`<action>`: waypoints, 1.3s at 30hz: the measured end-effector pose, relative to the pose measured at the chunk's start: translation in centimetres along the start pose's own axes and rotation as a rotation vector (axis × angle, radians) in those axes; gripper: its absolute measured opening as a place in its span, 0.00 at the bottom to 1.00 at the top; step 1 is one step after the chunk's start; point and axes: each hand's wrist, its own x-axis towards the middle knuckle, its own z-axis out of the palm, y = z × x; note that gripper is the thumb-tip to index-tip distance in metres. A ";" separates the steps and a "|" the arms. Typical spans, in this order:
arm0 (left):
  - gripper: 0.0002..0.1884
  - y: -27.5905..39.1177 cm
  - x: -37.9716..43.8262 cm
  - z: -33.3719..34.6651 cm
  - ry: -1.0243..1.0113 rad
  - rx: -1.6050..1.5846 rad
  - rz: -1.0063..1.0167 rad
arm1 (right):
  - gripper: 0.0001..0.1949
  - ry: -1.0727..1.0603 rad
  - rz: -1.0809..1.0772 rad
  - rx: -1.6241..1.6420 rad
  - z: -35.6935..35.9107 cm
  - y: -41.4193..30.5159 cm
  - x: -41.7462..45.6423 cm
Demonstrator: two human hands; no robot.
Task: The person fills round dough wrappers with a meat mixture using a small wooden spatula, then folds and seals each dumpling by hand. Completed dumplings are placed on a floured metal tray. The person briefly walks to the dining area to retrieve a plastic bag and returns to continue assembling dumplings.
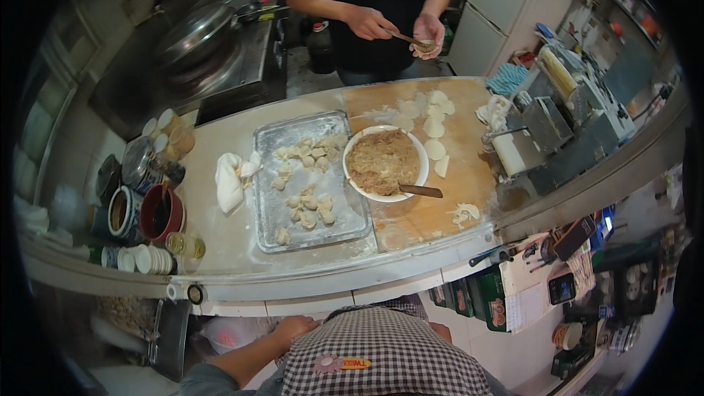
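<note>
My left hand [300, 328] rests low against the side of my checked apron [379, 352], its fingers hidden by the cloth. Only a small part of my right hand [440, 332] shows past the apron's other side. Before me on the counter lies a metal tray [357, 231] with several folded dumplings [308, 203] on a floury surface. Beside it, a white bowl [424, 168] of minced filling [382, 157] has a wooden spatula [421, 191] lying over its rim. Round dough wrappers [434, 127] lie on the wooden board [467, 143].
Across the counter, a co-worker's hand [369, 23] moves a stick [408, 38] over a wrapper held in the other hand [432, 33]. A dough machine [555, 121] stands right; a white cloth [230, 184], red pot [173, 212] and jars sit left. A lidded wok [195, 36] is behind.
</note>
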 end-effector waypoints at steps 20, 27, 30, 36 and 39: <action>0.17 -0.5 7.9 -17.2 0.357 -0.430 -0.173 | 0.17 0.585 -0.267 0.395 -24.9 -16.9 15.2; 0.16 -2.4 6.4 -15.4 0.458 -0.454 -0.344 | 0.23 0.553 -0.322 -0.087 -31.7 -20.9 32.6; 0.15 -1.6 6.8 -15.8 0.468 -0.423 -0.359 | 0.25 0.500 -0.293 -0.262 -33.7 -22.4 38.5; 0.15 0.1 9.5 -18.0 0.431 -0.341 -0.306 | 0.23 0.520 -0.179 -0.327 -34.0 -26.2 40.4; 0.17 -1.0 9.9 -17.7 0.357 -0.376 -0.328 | 0.21 0.534 -0.159 -0.322 -32.5 -25.1 37.7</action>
